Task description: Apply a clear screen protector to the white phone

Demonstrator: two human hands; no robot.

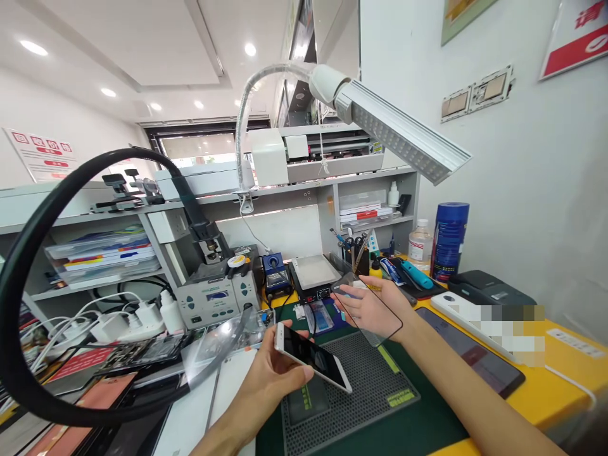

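My left hand (273,373) is wrapped round a white phone (316,360) with a dark screen, thumb along its near edge. The phone is tilted above a black perforated mat (361,396). To its right, my right hand (380,304) holds a clear screen protector (368,316) with a thin black border. Its fingers show through the glass, stretched out behind it. A dark flat rectangular piece (308,402) lies on the mat beneath the phone.
A black flexible hose (90,168) loops across the left, near a grey control unit (216,301). A lamp (403,126) hangs overhead. Right stand a large dark phone (475,348), a white bar (479,326) and a blue canister (449,240). A hot plate (316,272) stands behind the mat.
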